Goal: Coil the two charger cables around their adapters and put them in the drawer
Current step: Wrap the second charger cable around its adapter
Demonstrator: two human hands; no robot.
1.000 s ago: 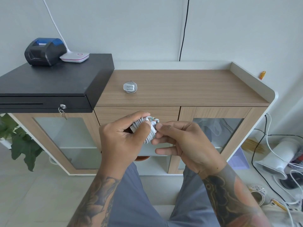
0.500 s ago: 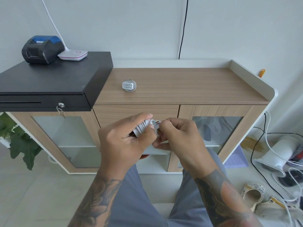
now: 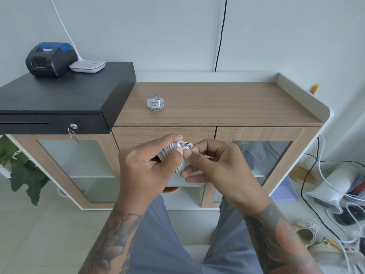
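A white charger with its cable coiled around the adapter lies on the wooden cabinet top, left of centre. In front of the cabinet I hold a second white charger, its cable wound in tight turns around the adapter. My left hand grips this bundle from the left. My right hand pinches the cable's loose end at the bundle's top right. The wooden drawer front sits shut just behind my hands, partly hidden by them.
A black cash drawer with a key sits on the cabinet's left end, carrying a small printer and a white lamp base. Glass doors flank the drawer. A plant stands at left. Cables, a white fan and shoes clutter the floor at right.
My hands stay at the same spot in front of the drawer. The right fingers have shifted slightly on the cable end at the top of the bundle.
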